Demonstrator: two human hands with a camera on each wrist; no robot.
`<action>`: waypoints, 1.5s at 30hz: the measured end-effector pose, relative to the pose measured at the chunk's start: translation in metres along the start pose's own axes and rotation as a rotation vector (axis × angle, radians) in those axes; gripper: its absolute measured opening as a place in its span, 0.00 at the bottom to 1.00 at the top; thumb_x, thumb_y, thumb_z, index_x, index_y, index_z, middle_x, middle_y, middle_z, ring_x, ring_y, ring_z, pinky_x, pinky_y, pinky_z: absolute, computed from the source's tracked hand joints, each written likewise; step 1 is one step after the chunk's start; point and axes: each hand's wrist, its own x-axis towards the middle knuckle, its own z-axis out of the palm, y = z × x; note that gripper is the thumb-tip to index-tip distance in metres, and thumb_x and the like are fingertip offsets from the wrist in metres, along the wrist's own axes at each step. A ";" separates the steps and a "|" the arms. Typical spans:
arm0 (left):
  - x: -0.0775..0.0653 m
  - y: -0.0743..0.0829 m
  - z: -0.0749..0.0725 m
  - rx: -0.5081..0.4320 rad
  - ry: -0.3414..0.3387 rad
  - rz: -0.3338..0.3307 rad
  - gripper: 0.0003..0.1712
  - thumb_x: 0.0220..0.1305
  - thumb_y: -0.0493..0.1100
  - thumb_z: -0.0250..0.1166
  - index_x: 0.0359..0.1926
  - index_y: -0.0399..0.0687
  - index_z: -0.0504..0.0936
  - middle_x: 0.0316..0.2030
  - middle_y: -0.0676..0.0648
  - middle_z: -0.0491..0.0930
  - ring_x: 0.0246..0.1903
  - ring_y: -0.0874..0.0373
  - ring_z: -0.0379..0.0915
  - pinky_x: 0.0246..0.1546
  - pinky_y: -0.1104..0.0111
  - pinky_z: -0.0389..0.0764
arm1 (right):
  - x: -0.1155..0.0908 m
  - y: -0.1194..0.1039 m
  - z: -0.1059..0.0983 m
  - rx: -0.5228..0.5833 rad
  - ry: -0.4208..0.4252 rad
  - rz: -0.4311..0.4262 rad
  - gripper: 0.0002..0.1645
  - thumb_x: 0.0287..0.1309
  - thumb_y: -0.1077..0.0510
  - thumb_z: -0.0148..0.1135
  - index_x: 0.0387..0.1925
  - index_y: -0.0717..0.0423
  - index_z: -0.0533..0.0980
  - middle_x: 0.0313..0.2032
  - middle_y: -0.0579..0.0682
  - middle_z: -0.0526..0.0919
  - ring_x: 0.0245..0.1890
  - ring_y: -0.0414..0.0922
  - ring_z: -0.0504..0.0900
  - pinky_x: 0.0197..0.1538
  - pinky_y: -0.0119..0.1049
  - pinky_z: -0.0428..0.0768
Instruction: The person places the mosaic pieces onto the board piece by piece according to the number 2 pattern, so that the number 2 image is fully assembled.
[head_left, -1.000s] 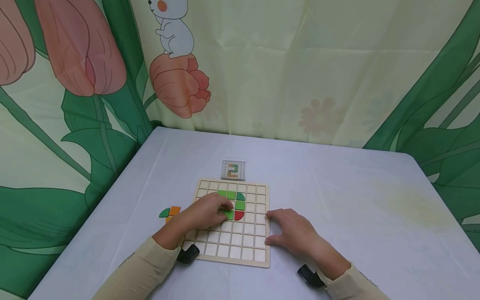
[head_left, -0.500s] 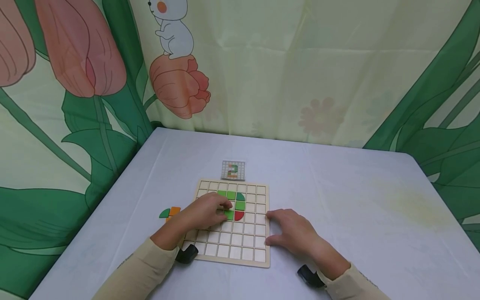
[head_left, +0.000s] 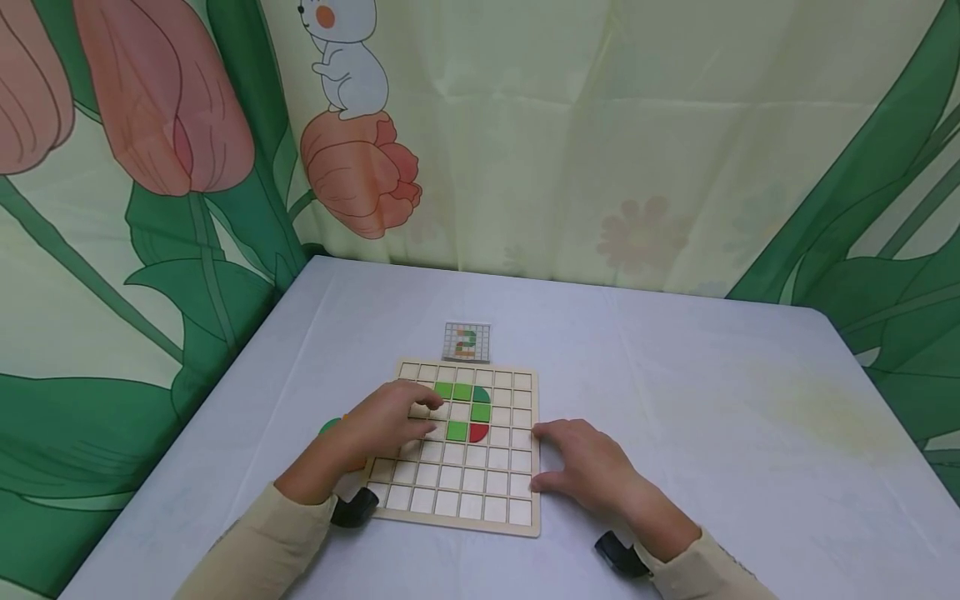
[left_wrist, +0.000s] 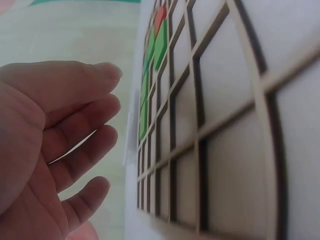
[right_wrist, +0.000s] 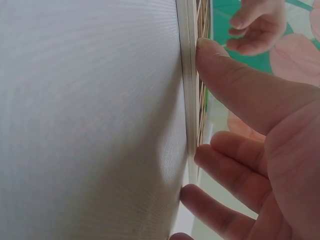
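Observation:
A square wooden grid board [head_left: 465,527] lies on the table. Green square tiles [head_left: 457,431], a darker green quarter-round tile [head_left: 481,394] and a red quarter-round tile [head_left: 478,432] sit in its upper cells. Over the board's left part hovers my left hand [head_left: 382,421], thumb and fingers apart with nothing between them; the left wrist view shows the same hand [left_wrist: 60,135] beside the grid. My right hand [head_left: 588,462] touches the board's right edge with thumb and fingertips, and the right wrist view shows its fingers [right_wrist: 235,170] loosely bent against that edge.
A small card [head_left: 467,342] with a coloured figure on a grid lies just beyond the board. Left of the board, a green tile [head_left: 330,425] and bits of orange show, mostly hidden behind my left forearm. A printed curtain [head_left: 525,167] hangs behind the table.
My left hand has drawn back to the left from the green tile near the red one, and its fingers have spread. The right hand stays at the board's edge.

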 end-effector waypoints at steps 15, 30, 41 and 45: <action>-0.021 -0.027 -0.019 0.015 0.064 -0.093 0.17 0.64 0.40 0.70 0.54 0.44 0.84 0.50 0.49 0.82 0.56 0.46 0.73 0.54 0.52 0.78 | 0.000 -0.001 0.000 0.000 -0.002 0.002 0.37 0.46 0.47 0.80 0.58 0.54 0.78 0.56 0.51 0.80 0.61 0.53 0.74 0.61 0.52 0.72; -0.040 -0.048 -0.024 -0.045 0.091 -0.174 0.20 0.64 0.38 0.69 0.57 0.40 0.82 0.53 0.43 0.81 0.52 0.43 0.78 0.49 0.55 0.82 | 0.000 0.000 0.000 -0.009 -0.005 -0.004 0.37 0.46 0.47 0.80 0.58 0.55 0.78 0.56 0.51 0.80 0.61 0.53 0.74 0.61 0.51 0.73; -0.050 -0.058 -0.038 -0.007 0.130 -0.187 0.23 0.65 0.40 0.68 0.60 0.39 0.80 0.57 0.40 0.79 0.62 0.37 0.67 0.58 0.45 0.74 | 0.000 0.000 0.000 -0.012 0.002 -0.007 0.37 0.46 0.46 0.80 0.57 0.54 0.78 0.56 0.50 0.81 0.61 0.53 0.74 0.61 0.51 0.73; -0.053 -0.061 -0.040 0.004 0.118 -0.208 0.23 0.65 0.44 0.68 0.59 0.41 0.81 0.58 0.39 0.79 0.62 0.36 0.67 0.56 0.44 0.74 | 0.000 0.000 0.000 -0.006 0.001 -0.005 0.37 0.46 0.46 0.80 0.57 0.54 0.78 0.56 0.50 0.81 0.61 0.53 0.74 0.61 0.51 0.73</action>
